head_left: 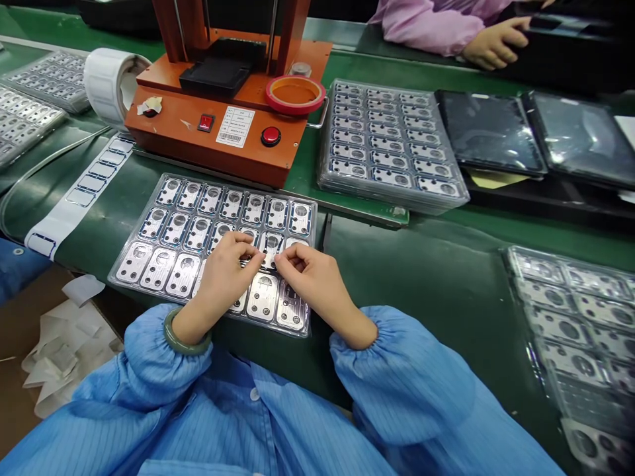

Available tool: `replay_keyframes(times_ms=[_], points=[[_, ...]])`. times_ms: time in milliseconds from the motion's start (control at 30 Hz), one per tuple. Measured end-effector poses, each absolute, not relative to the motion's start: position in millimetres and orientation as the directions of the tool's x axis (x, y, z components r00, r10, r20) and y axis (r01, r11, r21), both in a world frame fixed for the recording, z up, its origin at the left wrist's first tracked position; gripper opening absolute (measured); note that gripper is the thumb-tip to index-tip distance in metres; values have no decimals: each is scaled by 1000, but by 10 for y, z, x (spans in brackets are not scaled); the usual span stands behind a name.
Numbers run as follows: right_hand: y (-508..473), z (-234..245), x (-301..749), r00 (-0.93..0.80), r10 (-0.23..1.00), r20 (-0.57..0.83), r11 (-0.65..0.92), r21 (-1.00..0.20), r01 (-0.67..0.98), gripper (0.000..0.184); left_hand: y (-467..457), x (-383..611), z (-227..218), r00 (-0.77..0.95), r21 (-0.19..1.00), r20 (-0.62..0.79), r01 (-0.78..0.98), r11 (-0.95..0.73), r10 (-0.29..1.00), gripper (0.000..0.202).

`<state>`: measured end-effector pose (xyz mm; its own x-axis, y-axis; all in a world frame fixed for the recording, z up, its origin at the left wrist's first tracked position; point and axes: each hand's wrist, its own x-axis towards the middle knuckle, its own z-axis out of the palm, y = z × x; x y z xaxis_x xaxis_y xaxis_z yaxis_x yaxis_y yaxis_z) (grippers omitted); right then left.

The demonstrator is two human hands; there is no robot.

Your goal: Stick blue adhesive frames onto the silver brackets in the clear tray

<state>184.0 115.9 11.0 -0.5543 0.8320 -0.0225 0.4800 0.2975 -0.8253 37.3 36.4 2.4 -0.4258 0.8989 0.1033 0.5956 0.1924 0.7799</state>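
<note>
**Left hand point(223, 281) and right hand point(310, 281) pinched over a metal plate point(271, 252) in a plastic tray point(113, 277).**

Fingertips point(282, 263) curl nearly shut, almost meeting; whether they hold the plate cannot be told. It sits in the tray's third row, toward the right edge, where green bench point(421, 311) runs on to another tray point(560, 317).

An orange benchtop machine point(163, 125) is placed at top centre, with a label roll point(112, 86) set at its left and a tray of metal parts point(391, 196) laid at its right.
</note>
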Motion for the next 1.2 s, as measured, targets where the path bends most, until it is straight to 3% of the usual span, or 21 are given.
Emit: replay_keyframes(times_ms=[667,1200], points=[[1169,102,1840,-561,828,10,343,-800,492,19,360,374,13,-408,754,140,634,170,902,9],[1274,138,1860,-641,765,-55,367,-781,506,16,358,362,-4,-361,696,147,699,163,921,6]])
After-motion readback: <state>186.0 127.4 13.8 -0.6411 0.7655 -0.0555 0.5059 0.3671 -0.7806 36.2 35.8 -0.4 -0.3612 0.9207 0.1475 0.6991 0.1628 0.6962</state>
